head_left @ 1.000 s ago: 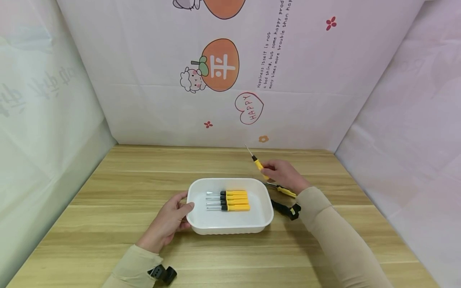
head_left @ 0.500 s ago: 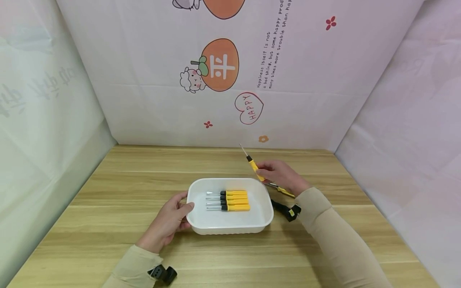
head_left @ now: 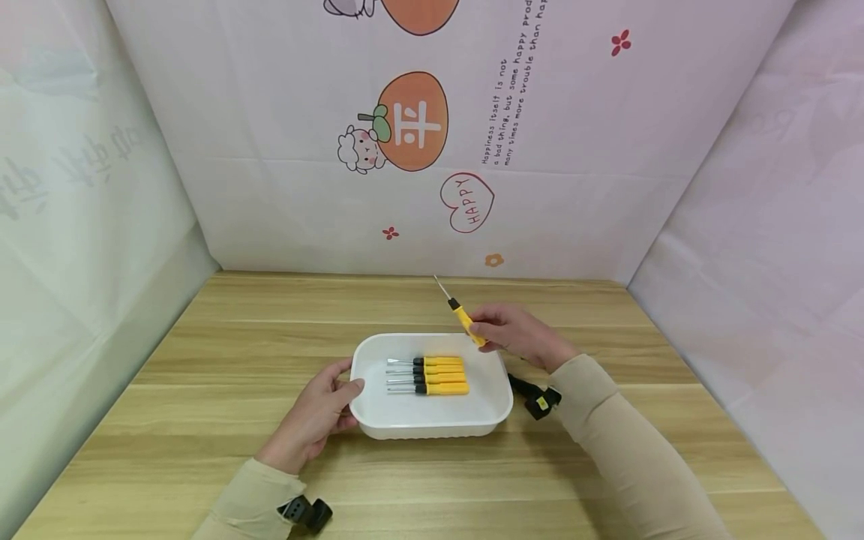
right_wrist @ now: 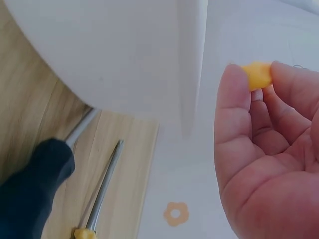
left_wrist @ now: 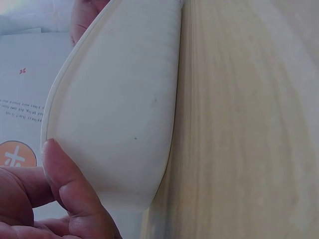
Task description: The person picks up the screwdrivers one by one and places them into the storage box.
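Note:
My left hand (head_left: 324,406) grips the left end of a white plastic tray (head_left: 432,417), thumb over the rim. In the left wrist view, the thumb (left_wrist: 70,184) lies against the tray's outer wall (left_wrist: 119,99). Inside the tray several yellow-and-black screwdrivers (head_left: 442,375) lie in a row, shafts to the left. Over the tray's far right corner, my right hand (head_left: 520,334) pinches another screwdriver (head_left: 463,319) by its yellow handle, the tip slanting up and away to the left. The right wrist view shows thumb and fingertip on the handle's end (right_wrist: 258,75).
Right of the tray, on the wooden table (head_left: 270,315), lie a black-handled screwdriver (right_wrist: 37,179) and a yellow-handled one with a thin shaft (right_wrist: 103,186). In the head view my right hand and arm hide the yellow one. White printed sheets (head_left: 304,210) wall in the table.
My right hand has moved left with its screwdriver, from beyond the tray's corner to over its far right rim. The left hand and the tray have stayed put.

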Motion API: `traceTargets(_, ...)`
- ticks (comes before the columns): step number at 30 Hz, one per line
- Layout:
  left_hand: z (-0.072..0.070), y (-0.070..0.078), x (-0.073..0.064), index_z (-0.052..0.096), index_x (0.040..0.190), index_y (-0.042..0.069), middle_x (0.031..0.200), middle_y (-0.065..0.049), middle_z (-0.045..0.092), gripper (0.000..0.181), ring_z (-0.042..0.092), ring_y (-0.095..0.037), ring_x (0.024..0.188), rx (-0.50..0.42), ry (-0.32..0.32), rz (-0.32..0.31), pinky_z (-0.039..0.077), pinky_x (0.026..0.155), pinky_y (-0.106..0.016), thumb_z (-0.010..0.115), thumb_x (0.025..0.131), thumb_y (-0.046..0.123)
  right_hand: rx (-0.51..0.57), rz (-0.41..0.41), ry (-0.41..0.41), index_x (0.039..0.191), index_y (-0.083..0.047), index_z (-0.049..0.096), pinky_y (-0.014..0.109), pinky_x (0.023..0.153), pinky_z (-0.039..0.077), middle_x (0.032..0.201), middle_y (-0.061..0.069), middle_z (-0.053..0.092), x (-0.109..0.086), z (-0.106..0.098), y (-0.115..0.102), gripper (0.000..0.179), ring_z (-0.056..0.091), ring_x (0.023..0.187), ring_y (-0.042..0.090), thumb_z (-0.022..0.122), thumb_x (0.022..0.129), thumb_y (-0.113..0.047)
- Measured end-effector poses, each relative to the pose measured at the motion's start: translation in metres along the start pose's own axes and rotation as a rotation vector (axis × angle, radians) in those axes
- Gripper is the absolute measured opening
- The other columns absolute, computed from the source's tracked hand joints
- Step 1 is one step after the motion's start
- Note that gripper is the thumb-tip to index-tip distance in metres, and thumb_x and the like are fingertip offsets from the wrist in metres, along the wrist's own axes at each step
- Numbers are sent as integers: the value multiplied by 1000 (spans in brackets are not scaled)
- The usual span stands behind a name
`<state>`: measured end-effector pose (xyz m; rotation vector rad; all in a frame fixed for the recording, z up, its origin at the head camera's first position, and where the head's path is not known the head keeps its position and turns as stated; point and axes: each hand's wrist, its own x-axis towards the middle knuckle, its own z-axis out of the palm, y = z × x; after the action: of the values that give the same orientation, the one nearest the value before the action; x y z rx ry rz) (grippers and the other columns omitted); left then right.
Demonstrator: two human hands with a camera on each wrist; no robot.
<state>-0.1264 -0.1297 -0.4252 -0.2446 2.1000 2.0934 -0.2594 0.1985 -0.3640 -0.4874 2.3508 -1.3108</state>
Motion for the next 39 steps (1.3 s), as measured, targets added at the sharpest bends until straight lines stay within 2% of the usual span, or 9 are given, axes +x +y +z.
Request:
traceTargets(7,0,0,0,41,158,10,105,-13,53,56,59,-16,73,5,0,-1,53,56,-23,60,106,14,50,7,-59,136,-1,64,39,95,60,130,26,60,-1,6,-5,34,62,102,27,60,108,-20)
traceTargets(15,0,0,0,39,159,10,106,-13,54,57,59,-17,74,2,-2,-1,53,56,-23,59,106,15,63,26,-117,142,-2,61,38,96,60,134,26,60,-2,11,-7,41,61,105,28,61,107,-23)
traceTargets(26,1,0,1,40,158,9,104,-13,54,56,59,-16,73,-1,2,1,53,57,-22,59,106,13,48,-3,-168,139,-4,64,38,96,60,137,22,62,-4,19,-8,38,61,113,28,62,107,-24)
traceTargets(31,1,1,2,41,158,9,104,-13,54,55,59,-16,73,-4,5,-2,53,57,-22,58,106,12,29,-13,-182,136,-4,65,39,94,60,132,21,63,-6,22,-8,38,62,110,29,65,105,-26)
traceTargets(34,1,1,2,41,158,9,104,-13,54,55,60,-16,73,-5,5,-3,53,57,-22,58,105,12,11,-18,-188,132,-6,67,39,93,61,128,23,64,-6,24,-8,33,61,111,34,66,105,-25)
traceTargets(39,1,0,2,41,158,9,103,-13,54,55,60,-15,72,-10,6,-2,53,56,-22,58,105,11,-49,-23,-208,128,-6,69,38,91,61,125,22,65,-6,28,-9,29,62,113,37,65,105,-23)
